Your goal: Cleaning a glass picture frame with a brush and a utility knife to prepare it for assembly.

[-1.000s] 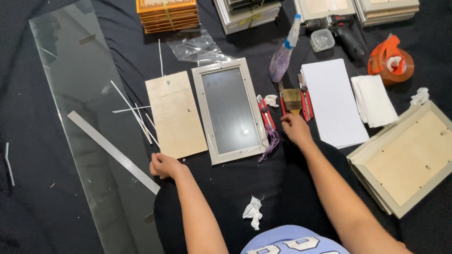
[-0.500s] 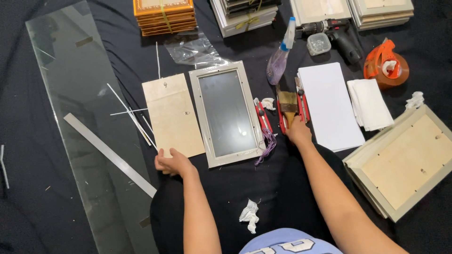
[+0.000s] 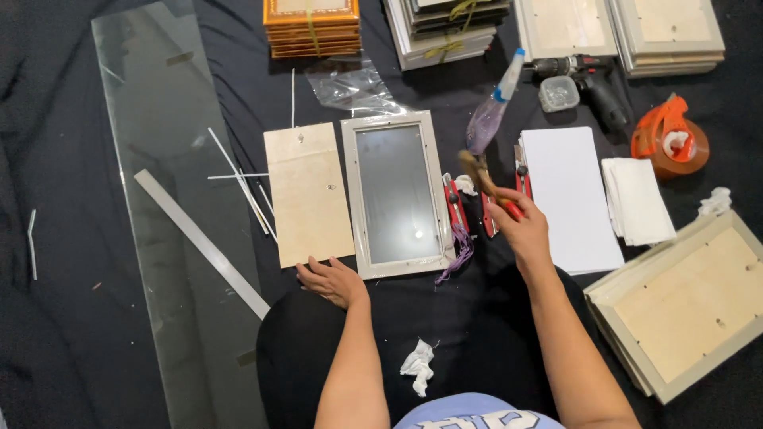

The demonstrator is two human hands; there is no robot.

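My right hand is raised above the dark cloth and grips a small paint brush with a red handle and pale bristles. My left hand rests flat on the cloth at the near edge of a plywood backing board. Right beside that board lies a grey picture frame with glass in it, face up. Red-handled tools lie between the frame and my right hand.
A long glass sheet with a metal ruler lies at the left. A spray bottle, drill, white sheet, orange tape dispenser, frame stacks and a frame back surround me. A crumpled tissue sits on my lap.
My right hand has taken the brush from among the tools and lifted it off the cloth. My left hand has shifted slightly right along the board's near edge.
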